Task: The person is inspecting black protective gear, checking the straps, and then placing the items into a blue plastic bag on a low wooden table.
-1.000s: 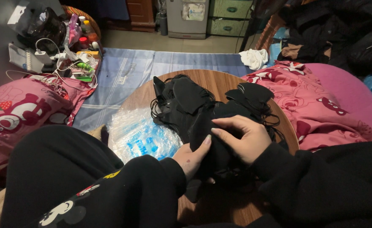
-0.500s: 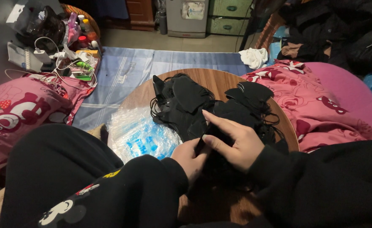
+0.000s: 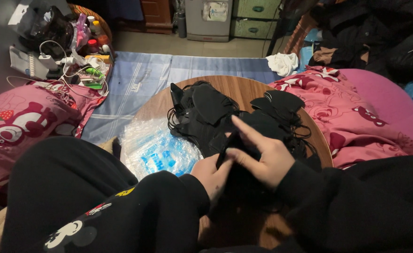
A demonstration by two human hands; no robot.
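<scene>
Two hands meet at 6 o'clock of the round wooden table (image 3: pixel 244 89), flanked by pink printed bedding (image 3: pixel 352 112) at 3 and 9. A heap of black fabric face masks with ear loops (image 3: pixel 206 112) sits on the table, running from 10 toward 3 o'clock, directly ahead of your hands and touching them. A clear plastic bag stack (image 3: pixel 155 150) lies at 8. Your right hand (image 3: pixel 262 157) is nearer the pile, index finger pointing to 11, thumb pinching one black mask (image 3: pixel 227 147). Your left hand (image 3: pixel 213 175) grips the same mask from below; its long axis is hard to read.
</scene>
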